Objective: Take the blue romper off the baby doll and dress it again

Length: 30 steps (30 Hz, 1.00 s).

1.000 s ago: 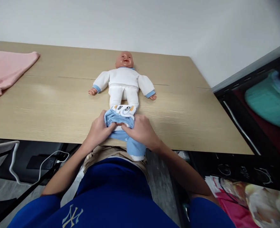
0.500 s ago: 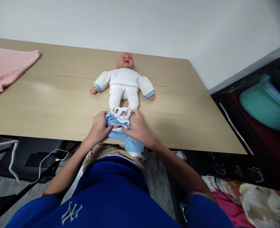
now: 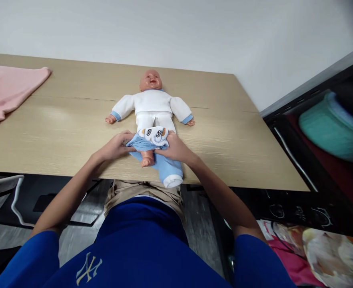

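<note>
A baby doll (image 3: 152, 100) lies on its back on the table, head away from me, in a white top with blue cuffs. Light blue pants (image 3: 168, 166) with a white animal-face patch are around its lower legs. One bare foot (image 3: 147, 159) pokes out of a pants leg; the other foot is hidden in the cloth. My left hand (image 3: 119, 146) pinches the pants at their left edge. My right hand (image 3: 176, 148) grips them on the right, beside the patch, with some fingers hidden by the fabric.
The wooden table (image 3: 239, 152) meets a white wall at the back. A pink cloth (image 3: 11, 90) lies at the far left. A black shelf with a teal object (image 3: 332, 128) stands on the right. A black chair (image 3: 29, 200) is below the table's left front edge.
Both hands have pulled the pants further up the doll's legs, away from me. One foot now shows fully out of the cloth. The doll has shifted slightly left in view.
</note>
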Each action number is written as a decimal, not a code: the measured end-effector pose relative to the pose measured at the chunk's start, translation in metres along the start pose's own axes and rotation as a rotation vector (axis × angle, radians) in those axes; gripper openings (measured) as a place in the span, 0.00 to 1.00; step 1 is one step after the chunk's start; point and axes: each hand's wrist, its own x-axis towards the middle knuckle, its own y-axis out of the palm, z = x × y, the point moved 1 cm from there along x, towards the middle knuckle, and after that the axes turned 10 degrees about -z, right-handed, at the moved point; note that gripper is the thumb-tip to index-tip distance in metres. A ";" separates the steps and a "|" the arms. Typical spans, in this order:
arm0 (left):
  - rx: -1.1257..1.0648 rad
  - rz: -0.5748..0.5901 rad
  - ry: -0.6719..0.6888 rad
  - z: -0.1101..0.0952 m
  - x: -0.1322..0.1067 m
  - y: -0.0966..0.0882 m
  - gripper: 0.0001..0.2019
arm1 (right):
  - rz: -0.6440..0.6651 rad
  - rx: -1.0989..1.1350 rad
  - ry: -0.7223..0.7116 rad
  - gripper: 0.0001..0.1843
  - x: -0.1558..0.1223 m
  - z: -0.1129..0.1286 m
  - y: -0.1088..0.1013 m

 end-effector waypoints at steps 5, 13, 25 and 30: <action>-0.084 0.163 -0.046 0.007 0.024 -0.019 0.14 | 0.199 0.070 -0.032 0.31 0.018 -0.007 -0.020; -0.150 0.109 -0.047 -0.004 0.026 -0.034 0.17 | 0.098 0.457 0.286 0.38 -0.009 -0.015 -0.046; 0.013 0.336 0.139 -0.091 0.107 -0.025 0.24 | 0.178 0.744 0.416 0.39 -0.005 -0.017 -0.047; -0.166 0.636 -0.040 -0.097 0.128 -0.001 0.17 | 0.320 0.534 0.436 0.28 -0.012 -0.007 -0.072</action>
